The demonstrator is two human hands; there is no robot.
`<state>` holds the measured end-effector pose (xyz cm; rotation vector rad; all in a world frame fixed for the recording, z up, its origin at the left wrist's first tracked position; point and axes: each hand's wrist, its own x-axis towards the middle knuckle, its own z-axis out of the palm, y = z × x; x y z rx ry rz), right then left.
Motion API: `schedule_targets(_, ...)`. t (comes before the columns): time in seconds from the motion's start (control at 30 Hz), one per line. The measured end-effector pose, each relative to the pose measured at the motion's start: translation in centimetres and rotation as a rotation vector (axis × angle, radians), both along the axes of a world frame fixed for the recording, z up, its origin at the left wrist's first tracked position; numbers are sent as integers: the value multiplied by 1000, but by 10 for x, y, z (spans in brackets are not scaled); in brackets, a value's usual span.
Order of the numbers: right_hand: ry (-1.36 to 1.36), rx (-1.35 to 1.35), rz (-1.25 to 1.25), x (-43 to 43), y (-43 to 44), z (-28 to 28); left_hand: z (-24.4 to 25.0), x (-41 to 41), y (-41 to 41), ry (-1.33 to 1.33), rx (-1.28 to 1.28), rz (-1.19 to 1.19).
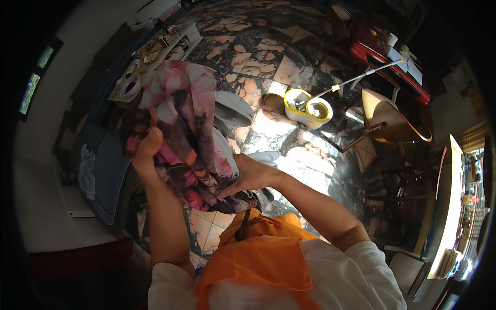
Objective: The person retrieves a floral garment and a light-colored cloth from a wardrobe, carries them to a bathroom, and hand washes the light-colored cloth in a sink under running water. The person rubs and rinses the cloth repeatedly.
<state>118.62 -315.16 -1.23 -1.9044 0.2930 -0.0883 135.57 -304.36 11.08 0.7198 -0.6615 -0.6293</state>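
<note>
My left hand [148,155] is closed around one side of a folded floral cloth [190,116], its thumb pointing up. The fabric is patterned in pink, black, white and orange, and it hangs in loose pleats. From the other side my right hand [254,173] grips its lower edge, the fingers partly hidden behind it. Both hands hold the cloth up in front of my body, above an orange apron [252,263]. A pale grey object [234,108] shows just beyond the cloth; the cloth covers too much to tell what it is.
A yellow-rimmed mop bucket [308,110] stands on the marbled tile floor [267,58], a mop handle [356,79] leaning to a red table [362,52]. A chair [387,116] is nearby. At left are a cluttered low table [186,37] and a blue sofa [110,174].
</note>
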Motion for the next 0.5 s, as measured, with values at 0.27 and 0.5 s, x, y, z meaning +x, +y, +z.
schedule_targets(0.27,-111,349,-999,109,-255,-85,-12,268,-226,163,-296,-263)
schedule_targets(0.5,-554,586,-1356,142,-541,-99,-99,374,-470,182,47,-303)
